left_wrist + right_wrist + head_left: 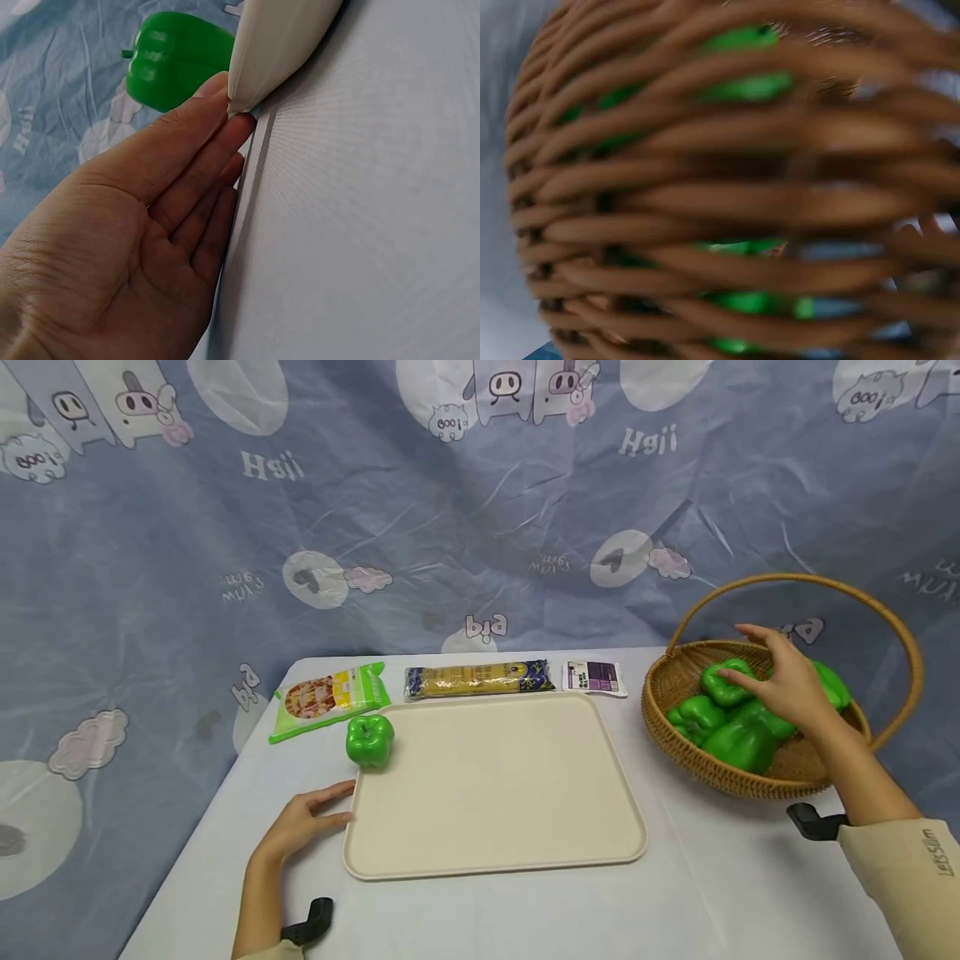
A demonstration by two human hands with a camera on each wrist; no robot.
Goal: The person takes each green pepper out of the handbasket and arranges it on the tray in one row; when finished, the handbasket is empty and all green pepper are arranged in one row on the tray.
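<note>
Along the left edge of a cream tray (495, 785), my left hand (300, 818) rests with its thumb and fingertips right at the rim. Its fingers (191, 176) are fairly straight in the left wrist view. A green bell pepper (370, 741) sits at the tray's upper left corner, just beyond that hand. My right hand (795, 685) reaches over a wicker basket (667, 731), thumb and fingers spread apart above a green bell pepper (726, 682). Woven strands of the basket (727, 202) fill the right wrist view and hide most of that hand.
More green peppers (742, 739) lie in the basket, under its tall arched handle (795, 578). Behind the tray are a green food bag (330, 697), a long pasta packet (477, 679) and a small white and purple packet (594, 677). A patterned curtain (450, 527) hangs at the back.
</note>
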